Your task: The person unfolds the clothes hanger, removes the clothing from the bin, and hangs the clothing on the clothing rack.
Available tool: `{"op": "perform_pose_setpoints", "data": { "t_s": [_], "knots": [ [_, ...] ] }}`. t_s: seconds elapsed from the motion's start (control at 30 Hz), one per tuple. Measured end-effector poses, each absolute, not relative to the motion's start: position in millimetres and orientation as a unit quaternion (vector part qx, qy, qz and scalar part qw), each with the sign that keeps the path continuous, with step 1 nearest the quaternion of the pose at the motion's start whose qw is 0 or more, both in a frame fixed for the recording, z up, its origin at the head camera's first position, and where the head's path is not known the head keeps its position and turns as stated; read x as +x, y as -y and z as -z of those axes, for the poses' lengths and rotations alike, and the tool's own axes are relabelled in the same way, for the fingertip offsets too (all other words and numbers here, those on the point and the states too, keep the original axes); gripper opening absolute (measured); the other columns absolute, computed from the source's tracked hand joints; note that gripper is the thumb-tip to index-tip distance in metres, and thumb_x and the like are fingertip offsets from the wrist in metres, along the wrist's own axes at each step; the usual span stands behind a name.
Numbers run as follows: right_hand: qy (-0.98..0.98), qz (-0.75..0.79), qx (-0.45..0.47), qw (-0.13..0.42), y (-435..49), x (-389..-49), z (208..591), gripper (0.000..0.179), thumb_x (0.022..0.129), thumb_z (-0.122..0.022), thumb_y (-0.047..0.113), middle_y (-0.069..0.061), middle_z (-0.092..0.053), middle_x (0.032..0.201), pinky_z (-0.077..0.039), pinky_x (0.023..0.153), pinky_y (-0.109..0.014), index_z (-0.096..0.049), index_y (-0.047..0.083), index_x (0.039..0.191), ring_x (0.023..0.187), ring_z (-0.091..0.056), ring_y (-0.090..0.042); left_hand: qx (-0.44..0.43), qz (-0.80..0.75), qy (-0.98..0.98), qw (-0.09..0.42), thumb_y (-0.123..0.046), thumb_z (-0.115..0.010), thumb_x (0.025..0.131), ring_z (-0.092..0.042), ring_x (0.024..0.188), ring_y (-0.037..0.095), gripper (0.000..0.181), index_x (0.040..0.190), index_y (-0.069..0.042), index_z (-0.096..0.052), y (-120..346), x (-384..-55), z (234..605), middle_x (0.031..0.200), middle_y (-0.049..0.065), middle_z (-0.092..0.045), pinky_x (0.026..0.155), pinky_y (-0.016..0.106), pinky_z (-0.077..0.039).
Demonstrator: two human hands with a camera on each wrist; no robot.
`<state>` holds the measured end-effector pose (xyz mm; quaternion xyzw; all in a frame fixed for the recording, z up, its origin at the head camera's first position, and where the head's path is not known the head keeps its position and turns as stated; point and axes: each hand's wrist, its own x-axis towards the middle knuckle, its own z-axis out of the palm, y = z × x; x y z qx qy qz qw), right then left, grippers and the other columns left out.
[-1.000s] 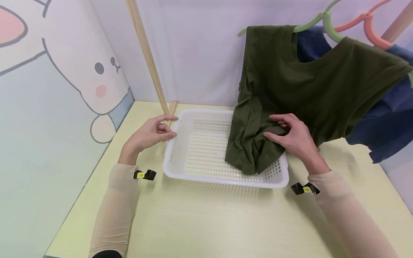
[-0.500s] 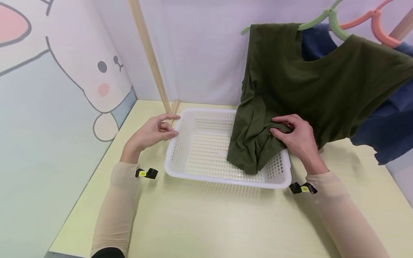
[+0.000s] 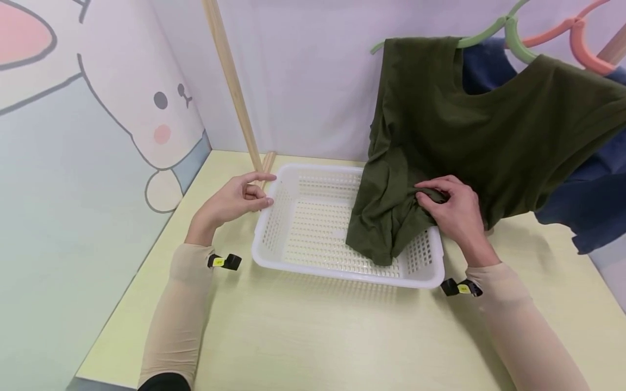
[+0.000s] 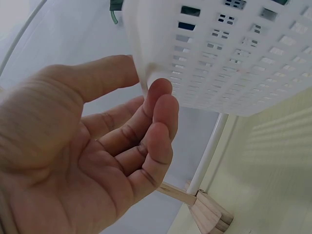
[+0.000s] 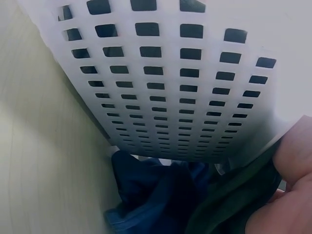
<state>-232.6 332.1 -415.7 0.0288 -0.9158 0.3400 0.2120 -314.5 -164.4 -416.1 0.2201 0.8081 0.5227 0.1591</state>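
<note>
A white plastic basket [image 3: 337,275] with slotted walls is at the middle of the head view. At its left end, my left hand [image 3: 230,201] pinches the rim between thumb and fingertips, close up in the left wrist view. A dark green sleeveless shirt [image 3: 455,125] hangs from a green hanger [image 3: 513,41], its lower part draped into the basket's right side. Gathered fabric of this shirt is pinched by my right hand [image 3: 457,209] over the basket's right rim. Part of the right hand lies outside the right wrist view.
Behind the green shirt hangs a blue garment [image 3: 587,201] on an orange hanger [image 3: 582,46]. A wooden pole [image 3: 232,87] of a rack rises behind the basket's left end. The pale yellow table [image 3: 318,336] meets walls at the left and back.
My right thumb and fingers have come together on the green shirt, bunching its fabric. The left hand stays at the basket rim. The whole head view has shifted slightly.
</note>
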Motion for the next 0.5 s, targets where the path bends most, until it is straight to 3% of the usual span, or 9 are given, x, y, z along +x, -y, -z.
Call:
{"op": "perform_pose_setpoints", "data": {
  "t_s": [0.33, 0.5],
  "knots": [
    [0.901, -0.365, 0.014, 0.233, -332, -233, 414, 0.015, 0.104, -0.081, 0.023, -0.007, -0.078, 0.116, -0.044, 0.085, -0.019, -0.089, 0.017, 0.115, 0.096, -0.059, 0.000, 0.219, -0.521, -0.809, 0.160, -0.005, -0.078, 0.105, -0.073, 0.093, 0.015, 0.062, 0.162, -0.008, -0.053, 164, -312, 415, 0.101, 0.014, -0.078, 0.091, 0.025, -0.059],
    [0.886, -0.391, 0.011, 0.250, -333, -230, 405, 0.015, 0.105, -0.080, 0.023, -0.002, -0.076, 0.113, -0.044, 0.082, -0.019, -0.088, 0.016, 0.114, 0.094, -0.060, -0.005, 0.221, -0.523, -0.808, 0.158, -0.005, -0.077, 0.105, -0.072, 0.093, 0.016, 0.062, 0.162, -0.009, -0.053, 163, -313, 415, 0.101, 0.014, -0.078, 0.091, 0.025, -0.059]
  ]
}}
